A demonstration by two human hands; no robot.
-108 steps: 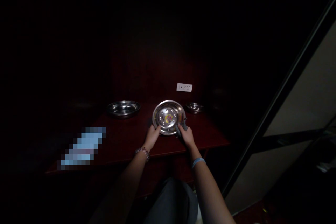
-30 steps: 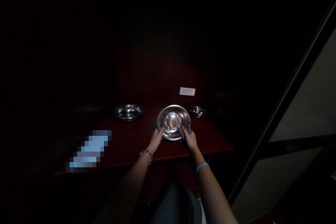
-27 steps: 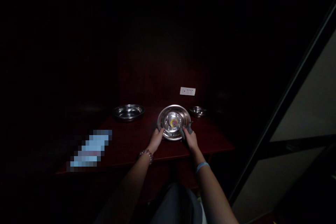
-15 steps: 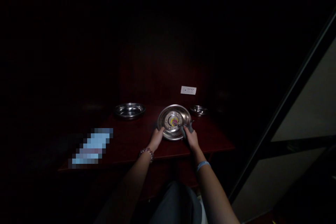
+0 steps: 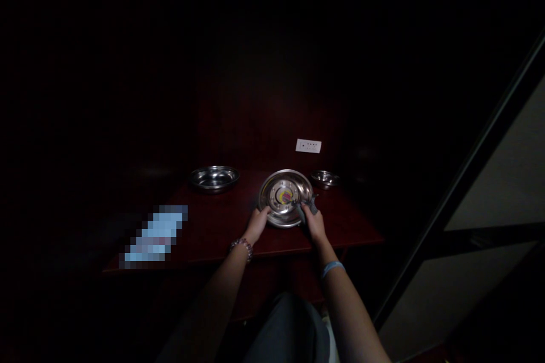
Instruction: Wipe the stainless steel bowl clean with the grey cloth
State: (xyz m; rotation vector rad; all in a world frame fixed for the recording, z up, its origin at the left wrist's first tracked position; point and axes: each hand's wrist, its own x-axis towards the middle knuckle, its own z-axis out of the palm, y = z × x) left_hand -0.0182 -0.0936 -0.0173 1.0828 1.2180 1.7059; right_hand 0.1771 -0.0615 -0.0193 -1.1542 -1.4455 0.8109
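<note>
A round shiny metal plate [image 5: 281, 181] with a yellow and pink mark at its centre is tilted toward me above the dark red desk. My left hand [image 5: 257, 226] grips its lower left rim, thumb on the inner face. At the lower right, my right hand [image 5: 314, 221] is closed on a grey cloth [image 5: 301, 213], which lies against the plate's inner side. Fingers behind the rim are hidden.
On the desk [image 5: 204, 238], a wide metal dish [image 5: 214, 179] stands at the back left and a small metal bowl [image 5: 326, 179] at the back right. A blurred-out pale blue object [image 5: 157, 235] lies at left. A white socket [image 5: 309, 146] is on the wall.
The whole view has shifted slightly, so everything sits a little further right. Both hands keep their hold, with the right hand and cloth in almost the same place on the plate.
</note>
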